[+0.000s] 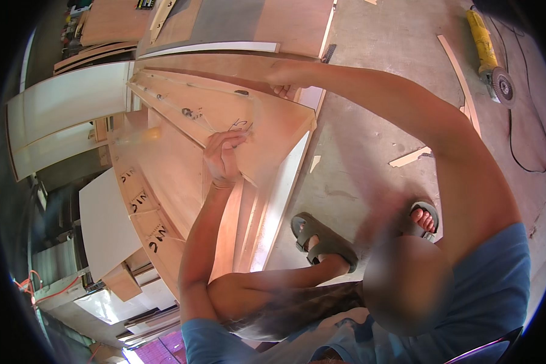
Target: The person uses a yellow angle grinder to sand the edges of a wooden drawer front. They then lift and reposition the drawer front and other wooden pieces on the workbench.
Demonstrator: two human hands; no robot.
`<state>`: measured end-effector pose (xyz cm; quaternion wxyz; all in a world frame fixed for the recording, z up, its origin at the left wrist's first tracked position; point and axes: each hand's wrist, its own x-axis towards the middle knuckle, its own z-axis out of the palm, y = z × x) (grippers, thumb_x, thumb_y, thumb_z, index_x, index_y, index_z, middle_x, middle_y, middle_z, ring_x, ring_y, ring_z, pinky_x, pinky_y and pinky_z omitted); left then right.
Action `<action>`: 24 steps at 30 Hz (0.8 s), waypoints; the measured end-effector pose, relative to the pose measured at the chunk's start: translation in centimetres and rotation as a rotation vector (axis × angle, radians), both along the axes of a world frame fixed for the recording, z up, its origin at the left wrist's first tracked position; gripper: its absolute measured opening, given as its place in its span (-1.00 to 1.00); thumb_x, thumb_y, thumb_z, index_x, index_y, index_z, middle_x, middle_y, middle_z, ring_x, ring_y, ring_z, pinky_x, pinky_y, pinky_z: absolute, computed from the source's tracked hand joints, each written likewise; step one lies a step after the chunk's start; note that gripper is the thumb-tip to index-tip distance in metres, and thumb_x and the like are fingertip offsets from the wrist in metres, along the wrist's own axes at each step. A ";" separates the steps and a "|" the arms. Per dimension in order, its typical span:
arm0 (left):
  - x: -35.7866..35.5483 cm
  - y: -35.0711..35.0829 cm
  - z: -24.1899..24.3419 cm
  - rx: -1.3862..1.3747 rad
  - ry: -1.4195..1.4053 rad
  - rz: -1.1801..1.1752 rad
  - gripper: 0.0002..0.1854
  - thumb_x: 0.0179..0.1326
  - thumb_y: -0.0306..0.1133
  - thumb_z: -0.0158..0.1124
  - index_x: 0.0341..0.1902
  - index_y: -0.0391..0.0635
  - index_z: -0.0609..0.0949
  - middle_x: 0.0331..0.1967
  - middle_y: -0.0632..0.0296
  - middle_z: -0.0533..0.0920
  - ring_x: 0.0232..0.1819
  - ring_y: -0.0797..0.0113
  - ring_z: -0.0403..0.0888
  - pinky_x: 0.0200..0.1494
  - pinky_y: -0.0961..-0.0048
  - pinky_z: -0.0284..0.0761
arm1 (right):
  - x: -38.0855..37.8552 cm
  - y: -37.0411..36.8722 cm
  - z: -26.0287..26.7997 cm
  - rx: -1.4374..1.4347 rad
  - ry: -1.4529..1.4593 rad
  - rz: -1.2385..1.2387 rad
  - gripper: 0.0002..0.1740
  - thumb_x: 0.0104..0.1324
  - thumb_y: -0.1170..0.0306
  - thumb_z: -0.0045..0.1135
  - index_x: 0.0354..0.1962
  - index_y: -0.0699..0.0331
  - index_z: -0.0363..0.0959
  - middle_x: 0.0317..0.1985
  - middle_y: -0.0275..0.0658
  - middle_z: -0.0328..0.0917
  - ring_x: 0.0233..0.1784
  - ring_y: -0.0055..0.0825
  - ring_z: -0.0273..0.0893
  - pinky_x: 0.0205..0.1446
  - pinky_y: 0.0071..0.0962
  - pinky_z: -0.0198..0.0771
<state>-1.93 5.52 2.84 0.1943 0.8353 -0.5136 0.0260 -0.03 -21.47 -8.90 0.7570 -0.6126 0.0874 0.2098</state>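
Observation:
A tapering, light-brown plywood panel [273, 123], with handwritten marks and dark knots on its face, lies across a wooden cabinet-like frame before me. My left hand [223, 154] is bent over the panel's left edge, fingertips by a pen mark. Whether those fingers pinch anything is unclear. My right hand [291, 79] reaches to the far side, fingers curled at a long wooden board [200, 63] beside the panel. Its grip is partly hidden. A white-faced edge [284, 200] runs along the near right side of the frame.
A yellow angle grinder [484, 50] with a flap disc and black cord [530, 86] lies on the concrete floor at right. Thin wood offcuts [409, 157] are scattered nearby. White panels [68, 109] and stacked boards [95, 57] stand left. My sandalled foot [323, 245] is beside the frame.

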 end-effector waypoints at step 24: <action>0.7 -0.5 -0.1 -0.051 -0.043 -0.081 -0.51 0.47 -0.29 -0.17 -0.37 -0.21 0.74 -0.28 0.10 0.77 -0.25 0.10 0.69 -0.06 0.24 0.46 | 5.3 4.0 -1.0 -0.225 -0.057 -0.047 -0.66 0.21 0.24 -0.06 -0.30 0.30 0.59 -0.36 -0.18 0.68 -0.30 -0.38 0.69 -0.21 -0.37 0.66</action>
